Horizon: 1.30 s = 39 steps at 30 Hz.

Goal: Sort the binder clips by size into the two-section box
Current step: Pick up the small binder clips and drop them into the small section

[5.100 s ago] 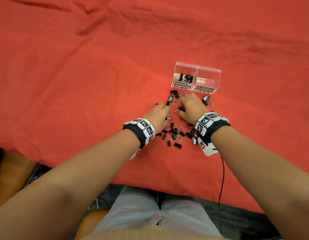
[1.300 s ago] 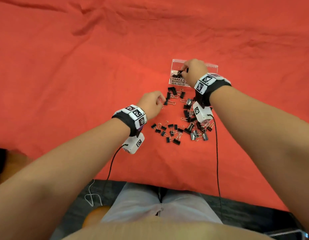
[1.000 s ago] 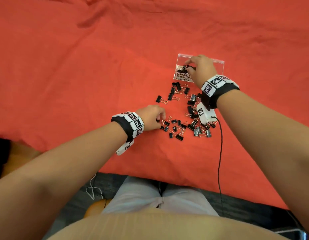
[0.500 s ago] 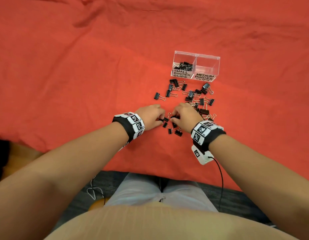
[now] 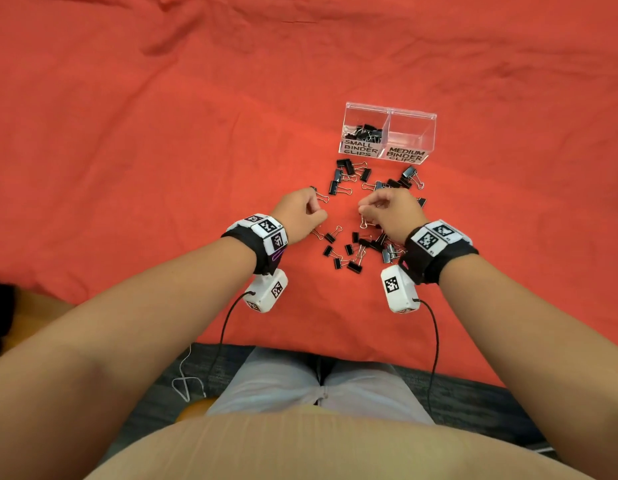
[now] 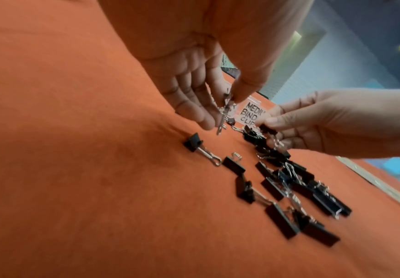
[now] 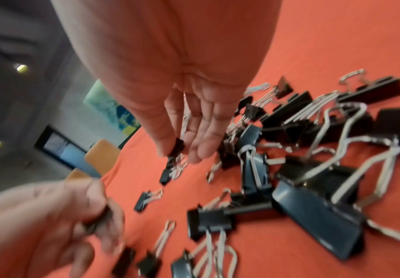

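Observation:
A clear two-section box (image 5: pixel 389 112) stands on the red cloth. Its left section, labelled SMALL BINDER CLIPS (image 5: pixel 361 148), holds several black clips (image 5: pixel 364 130). No clips show in the right section, labelled MEDIUM (image 5: pixel 406 154). Loose black binder clips (image 5: pixel 349 252) of two sizes lie scattered between the box and me. My left hand (image 5: pixel 318 213) pinches a small binder clip (image 6: pixel 226 102) between thumb and fingers, just above the cloth. My right hand (image 5: pixel 364 206) pinches another small black clip (image 7: pixel 178 148) at its fingertips. The two hands hover side by side over the pile.
Larger clips (image 7: pixel 318 210) lie bunched under my right wrist. A few clips (image 5: pixel 345 176) sit right in front of the box. Red cloth (image 5: pixel 162 133) stretches wide to the left and far side. The table's near edge (image 5: pixel 300 348) is above my lap.
The right hand came back from the small section to the pile. Both hands then picked at the near clips and have now risen slightly toward the box, each pinching a clip.

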Tool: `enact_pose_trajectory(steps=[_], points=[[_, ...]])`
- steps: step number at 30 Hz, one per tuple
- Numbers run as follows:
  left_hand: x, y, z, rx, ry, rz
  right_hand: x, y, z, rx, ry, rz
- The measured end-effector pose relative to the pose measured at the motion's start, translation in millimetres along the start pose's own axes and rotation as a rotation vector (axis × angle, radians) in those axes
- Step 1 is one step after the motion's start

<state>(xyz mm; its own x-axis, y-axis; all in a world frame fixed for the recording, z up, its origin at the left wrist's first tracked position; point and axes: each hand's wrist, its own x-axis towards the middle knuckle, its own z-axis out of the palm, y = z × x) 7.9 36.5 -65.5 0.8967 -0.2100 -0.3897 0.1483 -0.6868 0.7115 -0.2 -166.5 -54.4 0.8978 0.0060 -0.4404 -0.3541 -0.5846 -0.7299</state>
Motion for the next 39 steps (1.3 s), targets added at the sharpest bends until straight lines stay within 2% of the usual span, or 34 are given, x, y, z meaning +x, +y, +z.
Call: enact_pose_trajectory(steps=[6, 8, 11, 15, 20, 26, 28, 32, 35, 39], points=[[1.9, 6.3, 6.6, 0.027, -0.116, 0.007, -4.9, 0.6, -11.4, 0.110, -0.134, 0.096], [3.0, 8.2, 7.0, 0.023, -0.150, -0.031, -8.0, 1.0, -8.1, -0.002, -0.150, 0.085], [2.1, 11.1, 9.7, 0.081, -0.158, -0.071, -12.6, 0.9, 0.9, -0.208, -0.197, -0.028], [1.0, 13.2, 11.0, 0.351, -0.170, 0.011, -12.7, 6.9, 14.7, -0.426, -0.214, -0.130], [1.1, 6.9, 17.6, 0.496, -0.241, 0.076, -11.7, 13.9, 21.6, -0.520, -0.218, -0.184], [-1.8, 9.2, 23.9, 0.529, -0.253, 0.089, -11.4, 10.9, 18.0, -0.479, -0.175, -0.220], [-2.5, 10.4, 26.1, 0.523, -0.263, 0.097, -8.3, 9.2, 13.6, -0.399, -0.143, -0.189], [-2.1, 12.9, 28.5, 0.482, -0.284, 0.093, 6.8, -5.1, -7.2, -0.134, 0.009, -0.064], [-3.1, 13.6, 31.2, 0.494, -0.304, 0.100, 22.0, -24.0, -28.6, 0.014, 0.049, -0.028], [-3.9, 12.7, 34.0, 0.491, -0.304, 0.105, 55.9, -52.1, -50.8, 0.022, 0.213, -0.069]])
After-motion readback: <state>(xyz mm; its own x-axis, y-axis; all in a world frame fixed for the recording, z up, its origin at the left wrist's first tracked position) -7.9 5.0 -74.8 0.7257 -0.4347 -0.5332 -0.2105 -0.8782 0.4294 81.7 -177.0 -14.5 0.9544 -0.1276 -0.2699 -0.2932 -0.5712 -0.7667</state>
